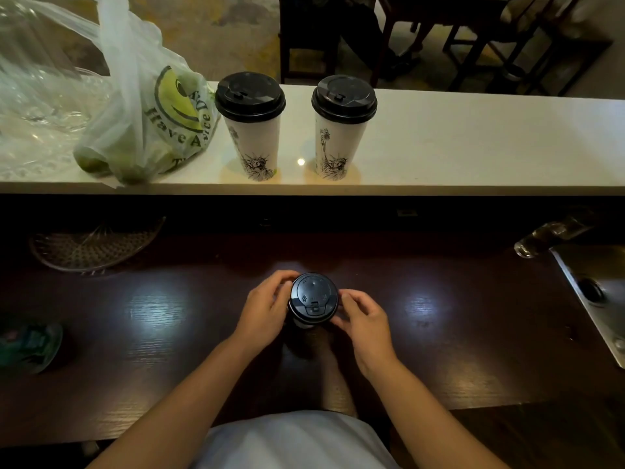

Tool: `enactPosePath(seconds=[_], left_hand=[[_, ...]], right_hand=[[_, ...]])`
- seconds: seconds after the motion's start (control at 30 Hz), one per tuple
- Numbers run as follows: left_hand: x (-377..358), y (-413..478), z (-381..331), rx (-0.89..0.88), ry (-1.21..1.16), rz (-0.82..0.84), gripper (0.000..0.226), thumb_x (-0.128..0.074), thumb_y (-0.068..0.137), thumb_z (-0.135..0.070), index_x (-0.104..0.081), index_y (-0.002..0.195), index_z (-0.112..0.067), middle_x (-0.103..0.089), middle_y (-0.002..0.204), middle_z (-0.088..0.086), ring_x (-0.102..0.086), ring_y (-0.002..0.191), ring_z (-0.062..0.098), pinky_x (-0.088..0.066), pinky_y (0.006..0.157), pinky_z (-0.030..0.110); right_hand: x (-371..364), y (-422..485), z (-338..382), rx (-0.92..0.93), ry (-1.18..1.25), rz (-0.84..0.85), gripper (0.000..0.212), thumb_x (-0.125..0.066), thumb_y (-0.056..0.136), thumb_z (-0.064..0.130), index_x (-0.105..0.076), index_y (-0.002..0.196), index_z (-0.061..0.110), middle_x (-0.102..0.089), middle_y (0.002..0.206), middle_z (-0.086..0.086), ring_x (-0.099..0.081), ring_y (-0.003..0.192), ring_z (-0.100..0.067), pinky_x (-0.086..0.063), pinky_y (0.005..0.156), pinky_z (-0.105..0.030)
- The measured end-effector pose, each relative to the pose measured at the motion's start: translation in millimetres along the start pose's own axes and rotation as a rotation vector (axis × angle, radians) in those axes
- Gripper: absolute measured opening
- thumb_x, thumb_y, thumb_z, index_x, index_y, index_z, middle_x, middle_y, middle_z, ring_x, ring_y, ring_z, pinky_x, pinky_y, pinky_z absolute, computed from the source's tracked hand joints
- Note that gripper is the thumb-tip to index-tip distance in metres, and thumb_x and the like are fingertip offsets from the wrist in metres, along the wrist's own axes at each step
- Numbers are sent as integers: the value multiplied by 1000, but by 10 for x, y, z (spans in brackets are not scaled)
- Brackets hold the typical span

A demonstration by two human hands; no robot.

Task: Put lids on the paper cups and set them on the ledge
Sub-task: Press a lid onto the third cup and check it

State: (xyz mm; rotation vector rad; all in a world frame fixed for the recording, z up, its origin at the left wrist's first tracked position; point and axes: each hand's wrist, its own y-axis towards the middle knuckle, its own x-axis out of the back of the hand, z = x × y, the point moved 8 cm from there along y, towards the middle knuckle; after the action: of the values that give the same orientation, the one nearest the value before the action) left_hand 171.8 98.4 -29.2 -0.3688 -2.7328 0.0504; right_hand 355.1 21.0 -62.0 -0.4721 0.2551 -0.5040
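Note:
A paper cup stands on the dark wooden table [135,350] in front of me, seen from above, with a black lid [313,297] on top; only a sliver of its white wall [302,324] shows. My left hand [267,308] curls around the lid's left rim and my right hand [363,319] pinches its right rim. Two white paper cups with black lids stand upright on the white ledge [473,147], one to the left [252,126] and one to the right [341,128].
A plastic bag [145,123] with a smiley print and green fruit sits on the ledge's left end beside clear plastic wrap. A wire basket [91,245] lies at the table's far left, a glass [541,236] and a grey tray [595,292] at the right. Chairs stand beyond the ledge.

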Motion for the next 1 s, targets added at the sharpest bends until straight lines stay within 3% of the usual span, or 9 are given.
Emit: enactPosePath(seconds=[0.1,0.2,0.27,0.37,0.53,0.67,0.77,0.83,1.0], left_hand=[[1,-2,38,72,-27,-30,16,-50,103,-18,-64,98,-24,-67,85,-6,-61,70,-1,-50,62,15],[9,2,45,70,42,-62,17,-53,101,-19,-59,85,-23,-60,74,-8,-54,65,-6,-41,61,9],[-13,2,100,94,12,-50,19,-54,101,-22,-58,83,-25,-59,73,-9,-53,63,-4,-42,62,13],[-25,-19,184,128,-8,-21,17,-53,102,-26,-62,87,-23,-62,77,-9,-54,68,0,-46,67,24],[5,-6,200,151,-52,5,13,-55,101,-22,-64,93,-20,-66,84,1,-58,66,-1,-49,60,15],[11,35,171,151,-70,20,9,-56,101,-20,-64,97,-20,-65,89,1,-60,70,-3,-49,57,12],[2,30,140,131,-90,37,9,-55,101,-15,-64,101,-16,-66,98,8,-61,76,-1,-49,58,10],[-8,11,137,113,-73,47,11,-54,101,-15,-64,104,-19,-67,102,5,-63,83,5,-50,63,11],[-18,21,56,-16,9,61,35,-52,101,-12,-60,130,-31,-60,118,-14,-58,97,-3,-47,80,7]], right_hand=[[-9,14,16,30,-63,12,17,-58,100,7,-74,100,12,-76,100,-8,-72,95,-18,-60,85,-33],[-32,60,-14,35,-142,21,16,-61,98,12,-77,100,16,-78,98,-4,-72,96,-20,-59,86,-35],[-47,94,-44,10,-157,17,16,-61,99,15,-77,98,16,-78,96,-5,-72,93,-21,-59,82,-35],[-89,95,-47,-36,-182,32,18,-60,100,21,-75,101,14,-77,99,-10,-69,88,-20,-58,74,-31],[-107,107,-8,-29,-292,55,19,-57,101,29,-74,99,20,-76,99,-9,-71,87,-20,-58,69,-30],[-105,182,81,56,-444,56,20,-59,100,32,-74,90,24,-76,90,-7,-72,90,-31,-61,73,-42],[-108,209,136,97,-506,47,19,-60,98,33,-73,85,28,-75,83,-1,-73,85,-30,-62,76,-48],[-103,206,162,126,-539,41,19,-61,98,33,-72,83,29,-74,80,3,-73,82,-25,-61,78,-48],[-94,179,207,153,-568,35,21,-61,98,34,-71,81,28,-71,74,4,-70,73,-23,-61,74,-48]])
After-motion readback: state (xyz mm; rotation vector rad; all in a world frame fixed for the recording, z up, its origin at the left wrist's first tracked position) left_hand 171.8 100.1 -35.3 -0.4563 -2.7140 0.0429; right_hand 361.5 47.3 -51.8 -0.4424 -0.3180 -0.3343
